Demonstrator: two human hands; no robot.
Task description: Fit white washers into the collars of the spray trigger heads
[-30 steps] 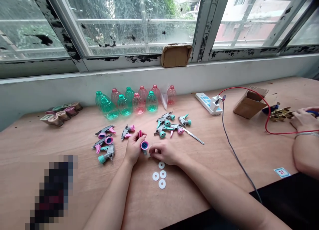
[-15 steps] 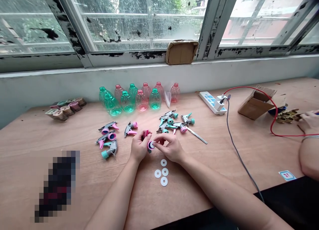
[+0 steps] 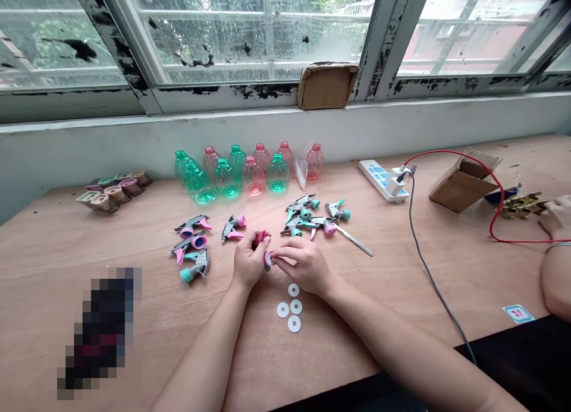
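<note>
1 pink-and-grey spray head (image 3: 260, 239) is at the centre of the frame in the head view, between the 2 bare hands. The left hand (image 3: 248, 263) is clamped round its body, the pink trigger showing above the thumb; this grip seems meant to steady the piece and leave its collar (image 3: 266, 257) bare. The right hand (image 3: 307, 264) comes in from the right, fingertips at that collar, where a white ring (image 3: 269, 258) shows at the mouth. Whether they pinch the ring or only press on it, I cannot tell.

The collar's mouth faces the right of the frame and partly toward the camera, which appears to suit the right hand's approach. The long axis of the spray head is hard to read, since the left hand covers most of the body.

4 loose white rings (image 3: 292, 308) lie flat on the desk (image 3: 339, 352) just below the hands, probably for a short reach. 4 spare spray heads (image 3: 196, 263) lie left of centre, collars turned various ways; a mixed cluster (image 3: 305, 214) lies above the right hand, with a slim silver tool (image 3: 355, 242) beside it. 10 bottles (image 3: 254, 177) stand along the wall at upper middle, likely kept back to free the working space.
</note>
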